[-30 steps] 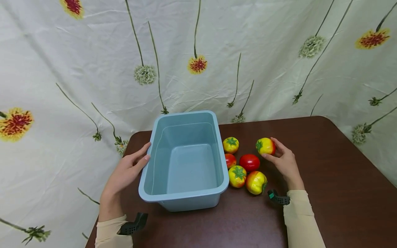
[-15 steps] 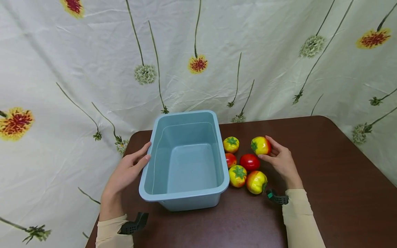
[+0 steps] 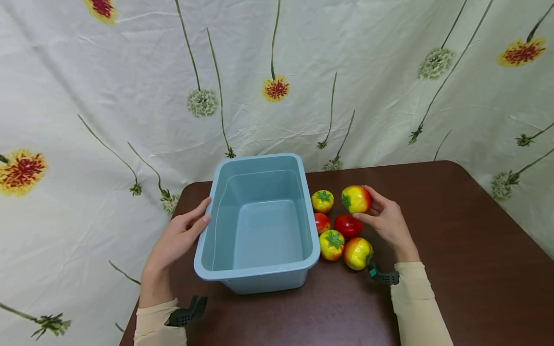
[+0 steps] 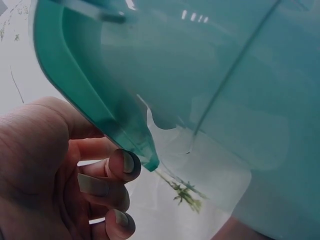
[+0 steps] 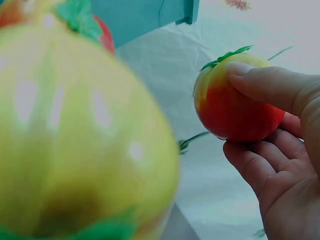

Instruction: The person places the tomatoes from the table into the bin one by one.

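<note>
In the head view my right hand [image 3: 386, 218] pinches a glossy yellow-and-red toy fruit [image 3: 355, 199] with a green leafy top. The right wrist view shows my thumb laid over the yellow-and-red toy fruit [image 5: 240, 107] and the fingers beneath it. My left hand [image 3: 176, 236] holds the left rim of a light blue plastic tub [image 3: 255, 275]. Seen from the left wrist, its fingers [image 4: 119, 165] curl under the rim. The tub's inside holds nothing.
Beside the tub's right wall lie two yellow toy fruits with leafy tops [image 3: 322, 201] [image 3: 332, 245], a red one [image 3: 348, 226], a partly hidden red one [image 3: 321, 223] and a lobed yellow pepper-like one [image 3: 358, 253]. The dark brown table [image 3: 467, 240] meets a flowered cloth [image 3: 381, 96] behind.
My right hand has moved left and slightly away from me with the yellow-and-red toy fruit, toward the tub, now just behind the red one. The left hand and tub have stayed put.
</note>
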The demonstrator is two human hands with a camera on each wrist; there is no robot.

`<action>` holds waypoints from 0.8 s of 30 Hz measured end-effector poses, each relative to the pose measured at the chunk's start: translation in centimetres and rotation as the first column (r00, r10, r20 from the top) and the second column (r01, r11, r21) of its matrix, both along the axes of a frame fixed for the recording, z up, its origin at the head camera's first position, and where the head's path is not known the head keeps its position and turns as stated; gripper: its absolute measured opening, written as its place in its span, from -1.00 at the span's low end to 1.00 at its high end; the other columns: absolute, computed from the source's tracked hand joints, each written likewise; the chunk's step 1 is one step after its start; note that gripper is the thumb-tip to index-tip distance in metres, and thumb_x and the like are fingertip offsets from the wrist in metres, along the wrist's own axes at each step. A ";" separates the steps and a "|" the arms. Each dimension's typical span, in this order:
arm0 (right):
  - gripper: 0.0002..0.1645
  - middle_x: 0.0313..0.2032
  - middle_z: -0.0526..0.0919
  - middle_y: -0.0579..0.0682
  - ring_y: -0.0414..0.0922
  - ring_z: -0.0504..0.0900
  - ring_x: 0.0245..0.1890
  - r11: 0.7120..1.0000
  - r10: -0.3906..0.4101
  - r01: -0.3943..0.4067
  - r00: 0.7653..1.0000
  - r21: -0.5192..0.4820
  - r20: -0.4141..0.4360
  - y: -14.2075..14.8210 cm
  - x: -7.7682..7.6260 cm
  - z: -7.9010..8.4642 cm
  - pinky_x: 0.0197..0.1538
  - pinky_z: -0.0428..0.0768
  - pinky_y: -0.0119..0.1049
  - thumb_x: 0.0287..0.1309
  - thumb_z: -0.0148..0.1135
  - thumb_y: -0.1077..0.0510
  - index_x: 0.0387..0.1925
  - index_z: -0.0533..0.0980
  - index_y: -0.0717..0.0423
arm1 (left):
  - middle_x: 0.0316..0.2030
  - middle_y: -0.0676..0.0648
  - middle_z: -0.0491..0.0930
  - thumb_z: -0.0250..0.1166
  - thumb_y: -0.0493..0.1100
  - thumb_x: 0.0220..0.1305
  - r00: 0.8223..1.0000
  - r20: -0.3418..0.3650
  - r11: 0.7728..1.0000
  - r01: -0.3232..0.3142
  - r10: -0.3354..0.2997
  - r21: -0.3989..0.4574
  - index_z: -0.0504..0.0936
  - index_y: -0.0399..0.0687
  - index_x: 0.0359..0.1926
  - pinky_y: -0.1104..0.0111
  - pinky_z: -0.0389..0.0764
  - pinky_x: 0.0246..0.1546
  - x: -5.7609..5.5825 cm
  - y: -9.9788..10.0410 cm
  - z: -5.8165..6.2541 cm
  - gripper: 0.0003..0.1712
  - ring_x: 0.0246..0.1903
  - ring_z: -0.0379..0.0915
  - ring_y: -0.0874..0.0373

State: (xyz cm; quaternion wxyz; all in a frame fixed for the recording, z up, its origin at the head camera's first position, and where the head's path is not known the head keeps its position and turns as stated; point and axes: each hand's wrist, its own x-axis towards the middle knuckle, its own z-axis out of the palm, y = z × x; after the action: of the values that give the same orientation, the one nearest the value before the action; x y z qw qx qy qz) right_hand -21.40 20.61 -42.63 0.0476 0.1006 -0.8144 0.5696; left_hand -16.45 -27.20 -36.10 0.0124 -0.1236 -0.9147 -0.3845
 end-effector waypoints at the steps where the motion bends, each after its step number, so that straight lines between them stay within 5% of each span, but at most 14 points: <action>1: -0.02 0.35 0.37 0.20 0.17 0.52 0.21 1.000 0.004 -0.003 1.000 0.001 -0.009 -0.1 0.0 0.1 -0.02 0.53 -0.61 0.08 0.43 0.18 0.47 0.16 0.05 | 0.44 -0.04 0.23 0.00 0.10 0.49 1.000 0.000 1.000 0.000 0.000 0.001 0.13 0.12 0.49 0.28 0.49 0.11 0.0 0.0 0.0 -0.36 0.34 0.31 -0.04; 6: -0.03 0.36 0.35 0.20 0.18 0.51 0.23 1.000 0.009 -0.008 0.998 0.017 -0.054 -0.5 0.1 1.0 0.02 0.50 -0.59 0.06 0.43 0.21 0.46 0.17 0.10 | 0.44 -0.04 0.23 0.00 0.08 0.49 1.000 -0.003 1.000 0.005 -0.005 0.007 0.13 0.10 0.49 0.56 0.42 0.02 -0.1 0.0 0.0 -0.36 0.34 0.31 -0.03; 14: -0.05 0.33 0.40 0.19 0.15 0.55 0.19 0.999 0.022 -0.018 0.994 0.042 -0.106 -1.3 0.9 2.4 0.04 0.52 -0.49 0.05 0.44 0.19 0.44 0.22 0.07 | 0.43 -0.07 0.23 0.00 0.07 0.49 1.000 -0.004 1.000 0.005 -0.005 0.011 0.13 0.06 0.49 0.45 0.47 0.06 -0.1 -0.1 -0.1 -0.36 0.33 0.32 -0.05; 19: -0.06 0.31 0.42 0.18 0.15 0.57 0.17 0.999 0.040 -0.034 0.988 0.040 -0.149 -1.9 1.3 3.2 0.02 0.50 -0.59 0.04 0.45 0.19 0.43 0.23 0.09 | 0.44 -0.07 0.21 -0.01 0.06 0.50 1.000 -0.002 1.000 0.007 -0.007 0.017 0.12 0.04 0.49 0.05 0.46 0.15 -0.1 0.0 0.0 -0.36 0.36 0.28 -0.06; 24: -0.06 0.30 0.44 0.18 0.14 0.57 0.17 0.998 0.051 -0.045 0.983 0.040 -0.178 -2.4 1.6 3.6 0.02 0.48 -0.61 0.04 0.45 0.20 0.43 0.24 0.06 | 0.44 -0.05 0.22 -0.01 0.08 0.50 1.000 0.006 1.000 0.004 -0.004 0.007 0.12 0.06 0.49 0.28 0.48 0.12 0.0 0.0 0.0 -0.36 0.36 0.28 -0.04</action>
State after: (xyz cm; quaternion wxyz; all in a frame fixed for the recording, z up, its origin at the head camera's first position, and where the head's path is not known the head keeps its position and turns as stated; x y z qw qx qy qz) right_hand -19.78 18.25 -39.02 0.1051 0.1718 -0.8142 0.5445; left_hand -16.49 -27.19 -36.06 0.0091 -0.1242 -0.9131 -0.3882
